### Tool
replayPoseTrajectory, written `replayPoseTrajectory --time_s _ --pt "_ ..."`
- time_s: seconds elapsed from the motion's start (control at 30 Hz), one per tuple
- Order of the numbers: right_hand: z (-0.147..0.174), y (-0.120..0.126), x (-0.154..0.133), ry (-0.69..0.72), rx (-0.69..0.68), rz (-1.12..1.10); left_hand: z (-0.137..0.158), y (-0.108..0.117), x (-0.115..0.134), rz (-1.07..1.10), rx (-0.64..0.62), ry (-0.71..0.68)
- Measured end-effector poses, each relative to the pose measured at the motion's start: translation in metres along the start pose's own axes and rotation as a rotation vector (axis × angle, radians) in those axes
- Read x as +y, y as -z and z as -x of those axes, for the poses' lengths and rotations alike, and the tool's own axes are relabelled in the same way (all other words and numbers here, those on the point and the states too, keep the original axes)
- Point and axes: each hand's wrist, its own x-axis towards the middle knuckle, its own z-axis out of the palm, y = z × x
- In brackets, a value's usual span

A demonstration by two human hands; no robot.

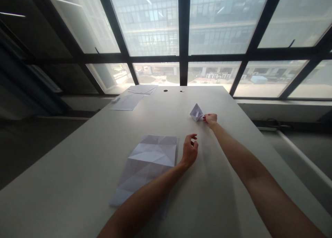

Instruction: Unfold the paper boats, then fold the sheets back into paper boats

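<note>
My right hand reaches far out over the white table, its fingers pinched at the right corner of a small folded paper piece. That origami piece is diamond-shaped, with a pointed top and an inner flap; its exact kind is unclear. Nearer to me, my left hand hovers low with bent fingers apart and nothing in them. Just left of it lies a large creased sheet of paper, unfolded and crossed by many fold lines. My left forearm covers its lower right part.
At the far left of the white table lie flat paper sheets and a small whitish item at the edge. Two round holes, one of them a cable hole, sit near the back edge. Tall windows stand behind.
</note>
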Motion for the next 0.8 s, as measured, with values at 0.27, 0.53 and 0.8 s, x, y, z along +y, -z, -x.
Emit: replayPoseTrajectory --time_s 0.27,0.53,0.8 --pt "0.079 0.016 0.02 0.064 -0.095 -0.094 -0.016 0.008 0.01 0.121 0.012 0.137" --pt "0.193 0.013 0.023 0.039 -0.605 -0.002 -0.063 0.077 0.053 0.045 0.004 0.132" --pt "0.251 -0.006 0.023 0.026 -0.789 0.098 -0.033 0.14 0.0 -0.437 0.058 -0.018"
